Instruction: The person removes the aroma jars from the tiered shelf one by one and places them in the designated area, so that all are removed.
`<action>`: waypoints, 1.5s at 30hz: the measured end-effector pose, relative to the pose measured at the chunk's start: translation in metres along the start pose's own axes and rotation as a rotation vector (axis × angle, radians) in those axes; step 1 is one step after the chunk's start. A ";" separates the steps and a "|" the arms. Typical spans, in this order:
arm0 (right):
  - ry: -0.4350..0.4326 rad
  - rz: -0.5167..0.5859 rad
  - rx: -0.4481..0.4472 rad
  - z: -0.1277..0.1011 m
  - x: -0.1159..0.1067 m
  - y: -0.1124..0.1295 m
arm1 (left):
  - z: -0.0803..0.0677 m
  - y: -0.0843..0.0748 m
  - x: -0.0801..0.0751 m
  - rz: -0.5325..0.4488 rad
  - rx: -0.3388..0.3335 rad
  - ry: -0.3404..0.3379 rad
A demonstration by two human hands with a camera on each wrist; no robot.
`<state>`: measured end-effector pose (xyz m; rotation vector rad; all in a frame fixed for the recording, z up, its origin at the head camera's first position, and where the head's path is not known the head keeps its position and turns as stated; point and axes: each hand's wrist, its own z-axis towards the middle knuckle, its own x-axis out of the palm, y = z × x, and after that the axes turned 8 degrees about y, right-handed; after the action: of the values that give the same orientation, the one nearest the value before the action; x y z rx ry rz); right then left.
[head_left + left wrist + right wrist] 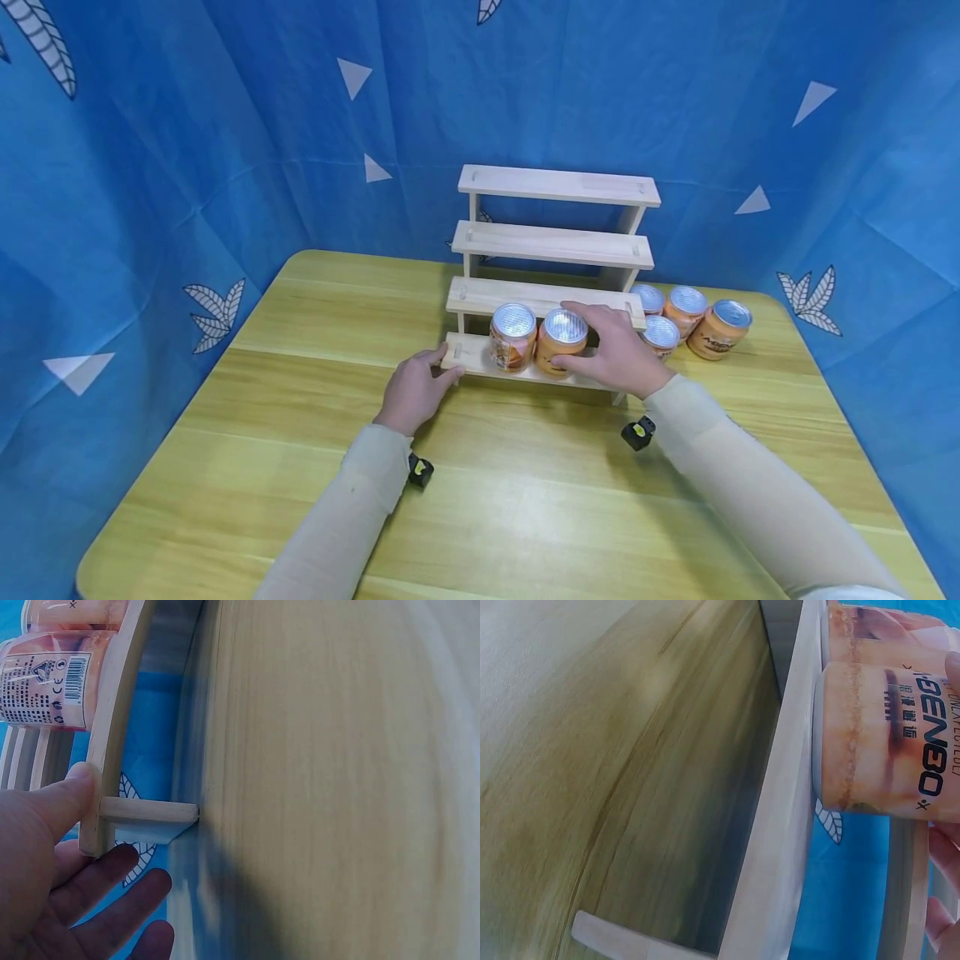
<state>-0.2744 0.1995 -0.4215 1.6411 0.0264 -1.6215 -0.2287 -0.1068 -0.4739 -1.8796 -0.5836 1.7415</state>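
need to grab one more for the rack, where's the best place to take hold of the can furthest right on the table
Grip the rightmost can round its orange side wall, just below the silver lid, coming from the right or from above. It stands upright and its right side looks open, while other cans crowd its left. The right hand, now on a can on the rack's bottom shelf, is nearest.

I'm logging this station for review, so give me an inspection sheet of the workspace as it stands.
Surface: yellow-green wooden table.
Job's things: four-step wooden rack; two orange cans on its bottom step, the left can beside the held can.
Clutter: four spare cans right of the rack.
Grips: left hand holds the bottom step's end; right hand grips the held can.
Cables: nothing seen.
Surroundings: blue patterned curtain.
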 end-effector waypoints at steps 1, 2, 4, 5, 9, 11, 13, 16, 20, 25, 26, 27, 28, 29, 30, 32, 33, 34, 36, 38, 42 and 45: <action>-0.004 0.008 0.010 0.000 0.000 0.000 | 0.000 0.000 0.000 0.001 0.002 -0.001; -0.010 0.018 0.025 -0.001 0.000 0.001 | 0.000 -0.001 0.000 0.001 0.004 -0.003; -0.024 0.027 0.047 -0.002 0.000 0.001 | 0.000 -0.001 0.000 0.000 0.008 -0.004; -0.030 0.031 0.055 -0.002 0.000 0.001 | 0.000 -0.001 0.000 0.000 0.008 -0.006; -0.052 0.038 0.065 -0.004 -0.001 -0.002 | 0.001 0.000 0.002 0.003 0.013 -0.006; -0.058 0.042 0.070 -0.006 -0.003 -0.004 | 0.002 0.000 0.002 0.007 0.017 -0.007; -0.062 0.043 0.078 -0.009 -0.004 -0.006 | 0.002 0.000 0.002 0.006 0.021 -0.006; -0.067 0.036 0.091 -0.012 -0.008 -0.008 | 0.002 -0.001 0.002 0.002 0.020 -0.005; -0.084 0.020 0.108 -0.018 -0.015 -0.013 | 0.002 -0.001 0.002 -0.003 0.017 -0.002; -0.102 0.020 0.143 -0.028 -0.025 -0.021 | 0.002 -0.001 0.003 -0.008 0.006 0.012; -0.103 0.021 0.152 -0.030 -0.026 -0.023 | 0.001 -0.001 0.003 -0.010 0.005 0.012; -0.105 0.022 0.162 -0.032 -0.028 -0.024 | 0.001 -0.001 0.003 -0.010 0.003 0.010; -0.105 0.029 0.172 -0.034 -0.029 -0.025 | 0.001 -0.001 0.003 -0.010 0.005 0.008; -0.105 0.035 0.183 -0.035 -0.031 -0.026 | 0.001 -0.001 0.003 -0.013 0.009 0.006; -0.104 0.039 0.194 -0.037 -0.032 -0.027 | 0.001 -0.001 0.003 -0.015 0.011 0.004; -0.104 0.040 0.211 -0.040 -0.035 -0.029 | 0.001 0.000 0.003 -0.017 0.012 0.000; -0.101 0.046 0.218 -0.041 -0.037 -0.030 | 0.001 0.000 0.003 -0.017 0.012 0.000; -0.100 0.051 0.225 -0.042 -0.038 -0.031 | 0.001 0.000 0.003 -0.018 0.012 0.001; -0.104 0.057 0.231 -0.044 -0.041 -0.032 | 0.001 0.000 0.002 -0.020 0.009 0.002; -0.107 0.070 0.235 -0.047 -0.044 -0.034 | 0.001 0.000 0.002 -0.019 0.008 0.002; -0.114 0.094 0.245 -0.052 -0.050 -0.036 | 0.001 0.000 0.002 -0.016 0.006 0.006; -0.119 0.130 0.244 -0.054 -0.054 -0.040 | 0.001 0.000 0.001 -0.014 -0.003 0.010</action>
<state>-0.2609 0.2828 -0.4049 1.6850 -0.3441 -1.6693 -0.2299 -0.1057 -0.4748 -1.8806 -0.5946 1.7226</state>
